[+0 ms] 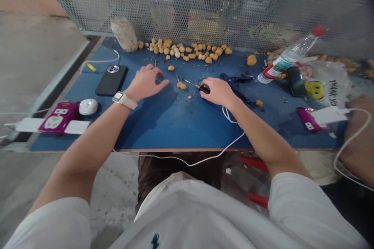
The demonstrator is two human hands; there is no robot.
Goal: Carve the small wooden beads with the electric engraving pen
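Note:
My left hand (149,81) hovers over or rests on the blue tabletop with its fingers apart and nothing visible in it. My right hand (217,90) is closed around a small black-handled tool (204,89) with a brass-coloured tip pointing left. Between the hands lie two touching yellow-brown lumps (181,85), a thin metal bit (186,80) and a tiny pale piece (189,97). Farther back sits a single yellow-brown ball (171,68). Dark blue-handled pliers or cutters (233,79) lie just beyond my right hand, partly covered by it.
Many yellowish balls (187,51) line the mesh panel (187,4) behind a cloudy jar's (125,34) right side. A phone (112,80), white case (88,106) and purple power strip (60,117) lie left. Right are a tilted bottle (286,58), plastic bag (336,81) and second purple strip (311,120).

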